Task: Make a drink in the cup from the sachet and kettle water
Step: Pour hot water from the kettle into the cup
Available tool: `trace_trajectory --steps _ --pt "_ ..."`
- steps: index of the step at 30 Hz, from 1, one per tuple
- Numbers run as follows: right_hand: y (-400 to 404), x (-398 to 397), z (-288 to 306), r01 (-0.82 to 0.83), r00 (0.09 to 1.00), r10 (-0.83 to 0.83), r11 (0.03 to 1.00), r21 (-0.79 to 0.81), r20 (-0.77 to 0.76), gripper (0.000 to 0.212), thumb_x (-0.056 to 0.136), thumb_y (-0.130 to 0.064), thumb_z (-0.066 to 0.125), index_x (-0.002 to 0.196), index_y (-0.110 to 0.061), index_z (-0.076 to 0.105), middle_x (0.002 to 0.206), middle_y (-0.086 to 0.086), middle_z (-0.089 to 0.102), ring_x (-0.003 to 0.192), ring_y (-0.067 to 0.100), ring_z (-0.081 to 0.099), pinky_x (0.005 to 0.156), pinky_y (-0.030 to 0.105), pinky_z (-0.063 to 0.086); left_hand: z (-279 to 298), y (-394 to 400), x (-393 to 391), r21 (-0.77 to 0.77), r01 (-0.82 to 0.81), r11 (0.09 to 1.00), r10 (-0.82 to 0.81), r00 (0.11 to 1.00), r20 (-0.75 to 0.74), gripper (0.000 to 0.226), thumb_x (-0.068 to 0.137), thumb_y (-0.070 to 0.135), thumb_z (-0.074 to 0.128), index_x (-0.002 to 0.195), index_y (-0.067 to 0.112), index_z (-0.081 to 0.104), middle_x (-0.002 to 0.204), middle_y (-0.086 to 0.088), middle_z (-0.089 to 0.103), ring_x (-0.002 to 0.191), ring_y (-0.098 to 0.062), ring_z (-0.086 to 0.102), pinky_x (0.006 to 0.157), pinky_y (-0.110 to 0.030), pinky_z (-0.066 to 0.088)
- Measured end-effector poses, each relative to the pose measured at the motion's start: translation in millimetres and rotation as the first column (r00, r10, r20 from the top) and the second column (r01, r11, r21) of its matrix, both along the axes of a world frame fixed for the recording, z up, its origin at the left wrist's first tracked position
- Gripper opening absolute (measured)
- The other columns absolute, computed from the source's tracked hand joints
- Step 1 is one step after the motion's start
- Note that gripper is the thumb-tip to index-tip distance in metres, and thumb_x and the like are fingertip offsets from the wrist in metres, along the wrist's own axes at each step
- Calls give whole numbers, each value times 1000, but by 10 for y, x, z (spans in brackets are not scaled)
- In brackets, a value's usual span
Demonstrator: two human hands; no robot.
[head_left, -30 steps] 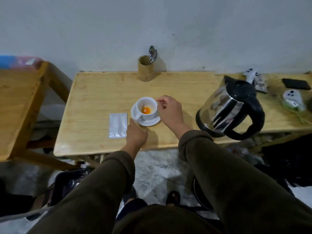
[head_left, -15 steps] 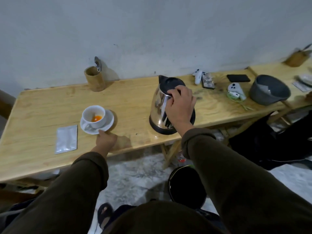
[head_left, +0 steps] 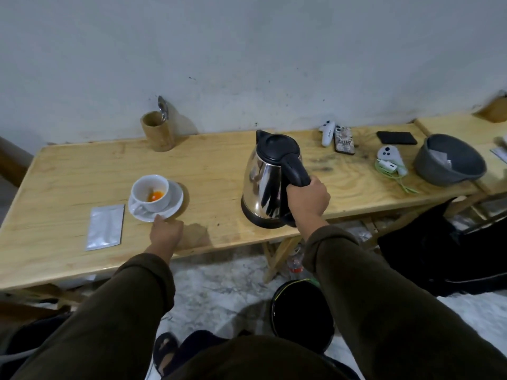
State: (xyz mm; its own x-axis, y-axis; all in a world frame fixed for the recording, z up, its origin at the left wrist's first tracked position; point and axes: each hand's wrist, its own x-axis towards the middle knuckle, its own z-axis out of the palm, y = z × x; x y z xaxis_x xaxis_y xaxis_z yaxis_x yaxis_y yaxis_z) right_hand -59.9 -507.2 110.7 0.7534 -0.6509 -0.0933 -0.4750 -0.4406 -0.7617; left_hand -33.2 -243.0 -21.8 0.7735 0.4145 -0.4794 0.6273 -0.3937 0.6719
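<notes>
Steel kettle: right hand has shifted from lid to gripping handle.

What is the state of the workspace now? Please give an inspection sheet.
Surface: wooden table, dry.
Job's things: cup on saucer, orange powder inside; sachet flat beside it; kettle upright, lid shut.
Clutter: spoon holder, controllers, phones, grey bowl.
Grips: left hand touches saucer rim; right hand closed on kettle handle.
Cables: green cable by the bowl.
Surroundings: grey wall, marble floor.
</notes>
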Motion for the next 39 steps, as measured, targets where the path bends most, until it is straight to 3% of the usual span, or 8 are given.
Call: trace_trajectory --steps 5,9,12,16,19,26,31,39 --pt "30 97 107 -87 996 90 990 -107 20 19 77 -9 60 96 -11 64 80 3 56 76 24 49 69 28 39 65 194 77 -127 -121 984 115 992 -54 42 99 31 37 132 6 47 135 -17 52 125 -36 49 111 -46 36" --pt "146 151 223 -179 981 189 967 -183 40 16 76 -9 60 92 -10 63 76 2 55 73 23 48 67 28 38 97 328 117 -264 -372 890 348 928 -133 72 94 54 35 148 7 25 151 -15 38 137 -34 39 115 -43 32" --pt "314 212 326 -249 963 267 940 -234 47 11 74 -9 60 85 -9 62 71 2 55 68 23 48 63 27 35 96 420 78 -280 -431 858 401 902 -160 93 87 68 30 151 4 13 155 -15 31 141 -33 34 117 -42 29" --pt "593 279 413 -352 928 374 877 -327 5 12 71 -10 61 83 -8 63 72 6 60 69 26 53 60 27 40 157 584 90 -338 -417 843 389 909 -151 82 89 64 34 147 6 27 147 -18 42 132 -35 44 110 -47 38" --pt "817 300 466 -431 895 442 823 -371 -58 6 71 -11 60 77 -10 59 70 6 58 70 27 55 59 29 40 214 746 91 -472 -333 816 299 943 -149 71 90 63 33 140 13 40 138 -15 52 125 -33 50 106 -49 41" --pt "1299 323 539 -537 841 484 700 -470 -240 11 72 -9 57 82 -12 59 73 4 55 71 27 52 55 24 35 238 1086 144 -569 -224 791 148 973 -177 68 85 59 48 137 15 45 133 -11 57 120 -27 55 92 -39 41" --pt "1472 353 546 -574 818 476 636 -516 -323 15 74 -10 57 88 -11 62 74 4 55 71 27 52 47 20 27 198 1136 200 -607 -196 770 96 976 -194 60 92 47 49 138 8 45 134 -12 57 126 -27 52 103 -38 38" --pt "1653 388 631 -571 821 410 603 -557 -397 19 78 -11 55 95 -10 62 80 6 54 75 26 49 62 29 38 162 1268 293 -608 -172 775 61 978 -198 64 89 49 52 136 6 46 131 -15 59 121 -30 54 106 -41 40"
